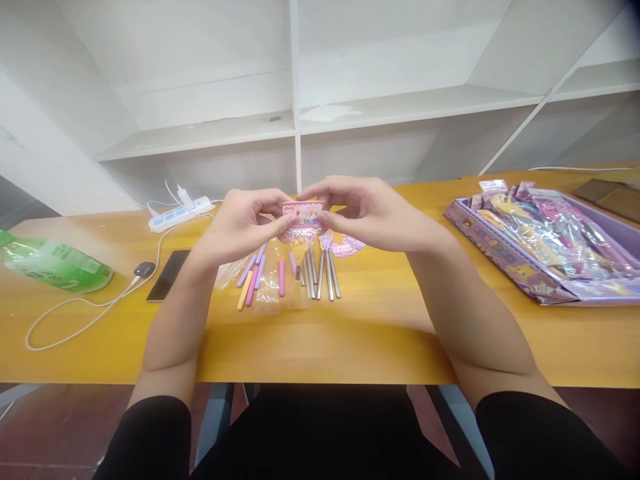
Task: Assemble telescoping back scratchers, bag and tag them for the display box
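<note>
Between my left hand (pixel 247 223) and my right hand (pixel 363 210) is a small pink printed header card (pixel 303 215), pinched at both sides by thumbs and fingers. A clear plastic bag hangs below it, with a yellow hand-shaped piece (pixel 300 248) showing through. On the table beneath lie several metal rods (pixel 331 275), some with purple hand-shaped ends (pixel 326 239). Left of them are several coloured handles (pixel 253 285) in purple, pink and yellow, beside a clear plastic bag (pixel 269 287). More printed cards (pixel 344 249) lie past the rods, partly behind my right hand.
An open purple display box (pixel 510 267) at the right holds several wrapped pieces. At the left are a green bottle (pixel 60 263) on its side, a black phone (pixel 167 275), a white cable (pixel 95 305) and a power strip (pixel 181 213). White shelving (pixel 296 80) stands behind the table.
</note>
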`<action>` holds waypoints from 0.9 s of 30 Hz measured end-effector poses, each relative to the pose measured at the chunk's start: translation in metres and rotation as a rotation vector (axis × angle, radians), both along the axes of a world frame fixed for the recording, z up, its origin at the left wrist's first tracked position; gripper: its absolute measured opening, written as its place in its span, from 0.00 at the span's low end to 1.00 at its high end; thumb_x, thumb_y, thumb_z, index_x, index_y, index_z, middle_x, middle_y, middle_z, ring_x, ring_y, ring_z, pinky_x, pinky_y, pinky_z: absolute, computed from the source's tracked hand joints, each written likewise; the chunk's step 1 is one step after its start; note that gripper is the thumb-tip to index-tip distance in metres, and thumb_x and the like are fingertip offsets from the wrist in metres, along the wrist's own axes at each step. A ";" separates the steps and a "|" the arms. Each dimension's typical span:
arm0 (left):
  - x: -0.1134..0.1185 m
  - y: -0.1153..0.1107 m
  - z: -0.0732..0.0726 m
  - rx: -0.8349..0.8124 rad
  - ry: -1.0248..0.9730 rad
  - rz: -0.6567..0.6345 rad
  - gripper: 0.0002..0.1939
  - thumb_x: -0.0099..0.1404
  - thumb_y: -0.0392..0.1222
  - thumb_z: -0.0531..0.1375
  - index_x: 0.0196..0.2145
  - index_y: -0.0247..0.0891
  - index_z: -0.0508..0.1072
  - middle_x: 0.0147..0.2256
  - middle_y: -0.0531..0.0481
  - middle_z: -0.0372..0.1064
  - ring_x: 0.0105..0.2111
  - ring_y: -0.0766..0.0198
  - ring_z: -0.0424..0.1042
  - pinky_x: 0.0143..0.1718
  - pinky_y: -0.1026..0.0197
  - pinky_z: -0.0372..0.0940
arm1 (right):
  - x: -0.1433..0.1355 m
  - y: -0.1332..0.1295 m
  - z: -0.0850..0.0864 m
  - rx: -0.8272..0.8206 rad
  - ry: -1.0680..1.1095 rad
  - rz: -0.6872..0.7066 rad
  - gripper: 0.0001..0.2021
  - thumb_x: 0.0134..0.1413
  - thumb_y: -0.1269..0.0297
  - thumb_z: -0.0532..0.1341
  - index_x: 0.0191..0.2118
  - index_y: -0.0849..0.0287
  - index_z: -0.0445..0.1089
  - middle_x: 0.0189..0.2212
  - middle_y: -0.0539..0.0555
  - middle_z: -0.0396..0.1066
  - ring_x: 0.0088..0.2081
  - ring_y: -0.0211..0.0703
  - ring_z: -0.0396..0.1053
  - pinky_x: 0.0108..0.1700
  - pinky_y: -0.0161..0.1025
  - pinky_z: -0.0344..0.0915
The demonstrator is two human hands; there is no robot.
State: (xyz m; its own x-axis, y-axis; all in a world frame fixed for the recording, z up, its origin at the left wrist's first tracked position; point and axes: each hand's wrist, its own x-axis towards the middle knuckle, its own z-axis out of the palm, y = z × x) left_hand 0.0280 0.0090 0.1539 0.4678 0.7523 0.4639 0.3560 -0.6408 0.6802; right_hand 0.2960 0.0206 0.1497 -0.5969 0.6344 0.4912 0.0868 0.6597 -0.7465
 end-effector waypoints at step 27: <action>-0.004 -0.009 0.014 0.026 0.144 -0.035 0.10 0.75 0.45 0.70 0.48 0.39 0.87 0.41 0.47 0.87 0.40 0.56 0.88 0.40 0.63 0.82 | -0.006 0.006 -0.008 -0.114 0.055 0.047 0.18 0.64 0.49 0.75 0.45 0.61 0.84 0.37 0.56 0.83 0.36 0.42 0.78 0.38 0.42 0.76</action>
State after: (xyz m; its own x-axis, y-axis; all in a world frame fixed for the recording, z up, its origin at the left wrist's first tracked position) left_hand 0.0239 -0.0004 0.1675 0.5564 0.7232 0.4091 0.4260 -0.6710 0.6068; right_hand 0.2904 0.0263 0.1422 -0.6016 0.6597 0.4504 0.0147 0.5729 -0.8195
